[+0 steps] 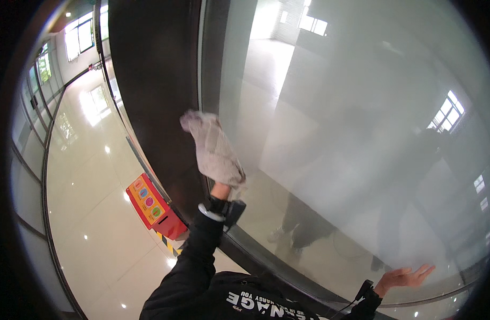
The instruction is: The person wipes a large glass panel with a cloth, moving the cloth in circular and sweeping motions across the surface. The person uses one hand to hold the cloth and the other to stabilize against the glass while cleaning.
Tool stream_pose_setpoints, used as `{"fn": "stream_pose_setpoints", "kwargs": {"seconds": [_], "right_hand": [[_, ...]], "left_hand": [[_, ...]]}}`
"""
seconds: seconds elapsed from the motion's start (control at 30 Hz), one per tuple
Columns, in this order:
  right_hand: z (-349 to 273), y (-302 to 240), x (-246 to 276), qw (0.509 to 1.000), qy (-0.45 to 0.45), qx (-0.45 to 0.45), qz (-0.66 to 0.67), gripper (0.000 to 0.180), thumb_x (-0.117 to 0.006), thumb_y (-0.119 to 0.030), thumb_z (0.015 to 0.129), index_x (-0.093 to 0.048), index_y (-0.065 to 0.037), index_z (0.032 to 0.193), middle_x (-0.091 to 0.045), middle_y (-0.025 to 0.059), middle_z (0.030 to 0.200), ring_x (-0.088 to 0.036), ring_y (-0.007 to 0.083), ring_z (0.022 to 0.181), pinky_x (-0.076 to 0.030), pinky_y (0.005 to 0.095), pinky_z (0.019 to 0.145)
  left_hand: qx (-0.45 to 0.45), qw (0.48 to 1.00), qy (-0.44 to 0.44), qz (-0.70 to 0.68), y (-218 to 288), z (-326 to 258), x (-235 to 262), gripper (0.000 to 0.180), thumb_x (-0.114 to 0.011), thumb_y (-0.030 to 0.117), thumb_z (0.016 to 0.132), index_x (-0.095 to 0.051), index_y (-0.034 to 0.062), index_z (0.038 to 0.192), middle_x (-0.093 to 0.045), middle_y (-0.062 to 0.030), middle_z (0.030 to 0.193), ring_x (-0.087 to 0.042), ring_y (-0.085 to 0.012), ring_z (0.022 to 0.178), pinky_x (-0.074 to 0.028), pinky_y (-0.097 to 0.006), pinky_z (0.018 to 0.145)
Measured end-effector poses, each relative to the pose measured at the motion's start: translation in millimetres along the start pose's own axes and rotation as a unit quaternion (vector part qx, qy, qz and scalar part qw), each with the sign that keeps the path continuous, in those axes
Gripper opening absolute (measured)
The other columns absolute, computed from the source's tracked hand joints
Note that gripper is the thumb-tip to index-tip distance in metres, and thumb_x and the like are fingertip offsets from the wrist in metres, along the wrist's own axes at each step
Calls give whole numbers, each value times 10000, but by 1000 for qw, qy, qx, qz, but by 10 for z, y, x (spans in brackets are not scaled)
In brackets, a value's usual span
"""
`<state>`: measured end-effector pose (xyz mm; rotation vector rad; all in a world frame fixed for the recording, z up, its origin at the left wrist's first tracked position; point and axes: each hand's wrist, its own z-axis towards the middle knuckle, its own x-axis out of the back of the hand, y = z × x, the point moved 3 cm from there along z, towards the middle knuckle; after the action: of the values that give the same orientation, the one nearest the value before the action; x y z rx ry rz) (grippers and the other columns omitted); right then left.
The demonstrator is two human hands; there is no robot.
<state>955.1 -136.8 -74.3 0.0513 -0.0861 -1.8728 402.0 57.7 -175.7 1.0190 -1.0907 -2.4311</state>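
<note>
My left hand (220, 190) is reached out ahead, with a pale greyish cloth (215, 146) wrapped over it. The cloth hides the fingers, and only a bit of skin shows at the wrist. Hand and cloth are at the border between a broad dark panel (154, 64) and a large glossy pane (341, 133); I cannot tell how firmly they press on it. At the lower right my right hand (405, 278) holds nothing, fingers stretched out beside the pane's lower part. Dark sleeves cover both arms, with a black device at each wrist.
A red box (155, 208) with a yellow-orange face and coloured circles stands on the left, by the dark panel. Yellow-and-black striped tape (169, 244) lies near its base. Shiny pale floor tiles (90, 213) stretch along the left, bordered by glazed partitions (34, 106). The pane mirrors windows and legs.
</note>
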Motion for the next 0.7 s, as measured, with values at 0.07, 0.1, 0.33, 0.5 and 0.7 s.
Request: {"fn": "stream_pose_setpoints", "kwargs": {"seconds": [0.07,0.1,0.33,0.5,0.7], "right_hand": [[-12,17,-19,999,-21,-21,31,533,-274,-362,1027,-383,20,1381,-358,293,1440,-422,432,1270,-349,501,1005],[-17,34,-32,996,-39,-53,56,535,-262,-388,1037,-373,2,1386,-346,282,1453,-408,420,1279,-338,497,1007],[-56,-34,21,1000,-10,20,15,460,-276,-303,1049,-370,11,1371,-316,277,1460,-367,403,1303,-313,497,1023],[-118,4,-17,999,-28,-25,17,448,-293,-265,1039,-363,-6,1399,-307,269,1473,-352,378,1321,-283,476,1017],[-233,44,-27,996,-54,-68,27,473,-307,-240,998,-378,-44,1422,-324,268,1467,-349,402,1310,-276,485,1008]], "left_hand": [[-42,994,-102,13,335,118,-315,492,-481,280,974,-380,97,1419,-465,-100,1390,-451,-295,1272,-327,-426,1101],[-102,982,-156,34,517,34,-510,493,-484,279,973,-380,97,1419,-468,-99,1386,-453,-297,1270,-326,-431,1102],[-688,591,-303,293,1025,-1138,-951,368,-567,495,888,-423,451,1223,-540,109,1237,-520,-111,956,-385,-599,1009],[-439,820,-261,259,615,-412,-504,523,-594,442,897,-410,249,1346,-485,-52,1288,-508,-265,1156,-387,-543,1013],[-321,923,-90,192,658,-560,-487,360,-539,346,949,-474,166,1254,-515,-81,1259,-512,-236,1155,-399,-487,993]]}}
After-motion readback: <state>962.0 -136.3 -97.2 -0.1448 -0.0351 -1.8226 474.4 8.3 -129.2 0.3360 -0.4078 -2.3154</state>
